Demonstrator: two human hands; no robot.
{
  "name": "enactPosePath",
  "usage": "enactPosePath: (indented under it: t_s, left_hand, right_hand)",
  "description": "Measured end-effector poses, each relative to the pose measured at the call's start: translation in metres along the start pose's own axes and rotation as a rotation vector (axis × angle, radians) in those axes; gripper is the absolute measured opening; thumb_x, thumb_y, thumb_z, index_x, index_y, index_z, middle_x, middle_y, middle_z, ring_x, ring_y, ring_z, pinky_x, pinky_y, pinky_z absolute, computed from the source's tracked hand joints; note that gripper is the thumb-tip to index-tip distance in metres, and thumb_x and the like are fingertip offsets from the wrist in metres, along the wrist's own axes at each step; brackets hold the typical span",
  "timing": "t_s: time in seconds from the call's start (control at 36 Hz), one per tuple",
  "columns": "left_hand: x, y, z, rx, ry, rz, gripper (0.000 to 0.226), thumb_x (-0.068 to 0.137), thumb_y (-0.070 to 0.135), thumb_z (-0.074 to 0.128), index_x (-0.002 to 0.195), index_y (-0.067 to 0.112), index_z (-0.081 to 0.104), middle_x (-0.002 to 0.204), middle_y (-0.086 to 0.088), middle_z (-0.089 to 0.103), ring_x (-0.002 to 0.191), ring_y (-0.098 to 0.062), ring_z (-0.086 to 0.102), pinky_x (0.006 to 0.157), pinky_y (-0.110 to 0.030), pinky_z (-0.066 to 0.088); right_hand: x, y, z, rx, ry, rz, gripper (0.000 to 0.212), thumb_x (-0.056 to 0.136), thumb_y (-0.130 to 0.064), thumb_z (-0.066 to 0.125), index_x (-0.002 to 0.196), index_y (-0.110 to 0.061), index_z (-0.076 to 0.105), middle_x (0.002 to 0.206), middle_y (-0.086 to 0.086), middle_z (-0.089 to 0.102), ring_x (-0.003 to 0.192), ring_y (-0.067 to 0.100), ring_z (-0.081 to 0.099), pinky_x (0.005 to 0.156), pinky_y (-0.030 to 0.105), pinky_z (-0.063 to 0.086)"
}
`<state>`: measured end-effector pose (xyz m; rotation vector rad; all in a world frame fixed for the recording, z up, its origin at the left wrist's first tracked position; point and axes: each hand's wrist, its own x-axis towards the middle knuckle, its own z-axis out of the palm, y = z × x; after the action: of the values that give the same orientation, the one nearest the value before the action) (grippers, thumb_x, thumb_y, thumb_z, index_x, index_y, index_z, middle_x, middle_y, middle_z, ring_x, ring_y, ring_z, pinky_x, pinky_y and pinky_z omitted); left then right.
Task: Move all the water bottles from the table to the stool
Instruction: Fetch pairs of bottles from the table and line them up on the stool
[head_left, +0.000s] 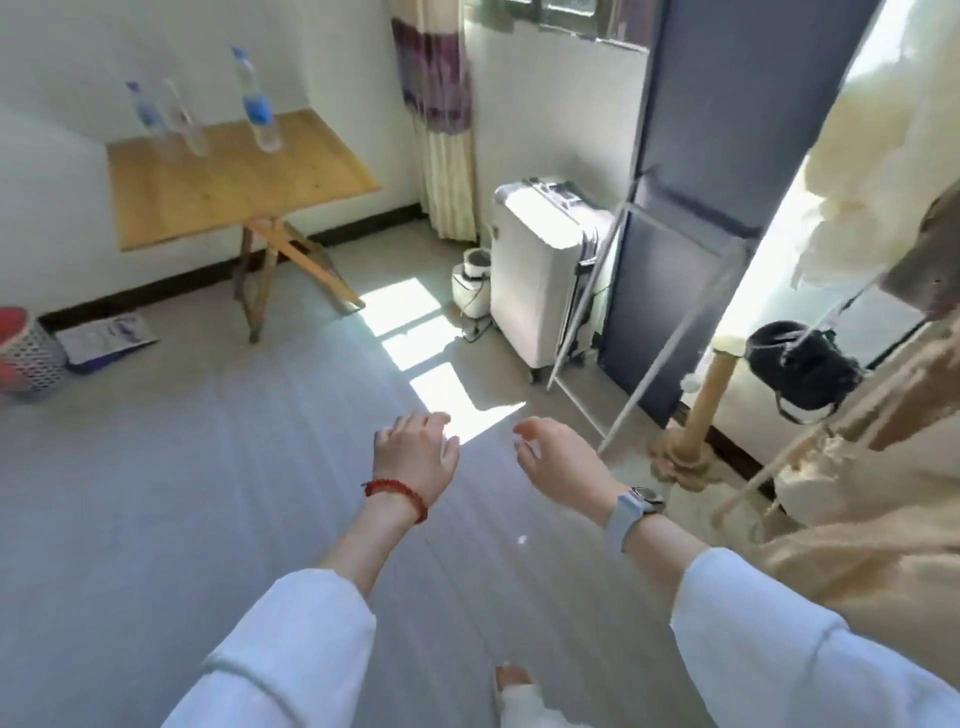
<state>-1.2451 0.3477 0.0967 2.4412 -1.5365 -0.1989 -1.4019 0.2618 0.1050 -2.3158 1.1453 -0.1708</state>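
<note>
- Both of your hands hang empty over the grey floor (156, 519): your left hand (415, 452), with a red bead bracelet (397, 496) at the wrist, has loosely curled fingers; your right hand (563, 467), above a grey-strapped watch (636, 512), is likewise relaxed.
- Three water bottles (257, 101) stand upright on the wooden folding table (234, 192) against the far wall, well apart from your hands.
- A white suitcase (540, 270) stands to the table's right, near the curtain (441, 119).

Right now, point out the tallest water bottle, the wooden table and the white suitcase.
tallest water bottle (258, 110), head view, blue label.
wooden table (270, 176), head view, bare top.
white suitcase (535, 275), head view, front panel.
</note>
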Motion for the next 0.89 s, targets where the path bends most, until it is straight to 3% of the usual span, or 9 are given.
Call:
enactPosePath:
  t_s: [0.42,0.67,0.89]
  left_hand:
    - [0.192,-0.266,-0.067,-0.084,0.118,-0.52,0.032,0.092,0.031,0.043,0.118,0.017,0.053,0.121,-0.005,0.056,0.112,-0.025,0.049,0.093,-0.036,0.034]
    - [0.357,-0.431,-0.145,-0.102,0.236,-0.542,0.031,0.091,0.03,0.045,0.116,0.016,0.056,0.118,-0.007,0.058,0.11,-0.027,0.051,0.091,-0.036,0.039]
    - [0.513,-0.517,-0.174,-0.137,0.19,-0.493,0.03,0.091,0.031,0.044,0.115,0.017,0.055,0.119,-0.005,0.057,0.111,-0.024,0.05,0.09,-0.038,0.042]
  right_hand:
    - [0.341,-0.203,0.083,-0.128,-0.263,-0.398,0.036,0.095,-0.027,0.038,0.128,-0.014,0.048,0.128,0.007,0.055,0.117,0.026,0.051,0.095,0.035,0.042]
    - [0.539,-0.342,0.118,-0.115,-0.289,-0.413,0.036,0.095,-0.026,0.039,0.128,-0.013,0.048,0.127,0.009,0.055,0.119,0.026,0.051,0.1,0.037,0.042]
    - [0.702,-0.4,0.119,-0.061,-0.229,-0.363,0.033,0.094,-0.024,0.041,0.122,-0.013,0.054,0.124,0.009,0.059,0.111,0.026,0.057,0.093,0.038,0.047]
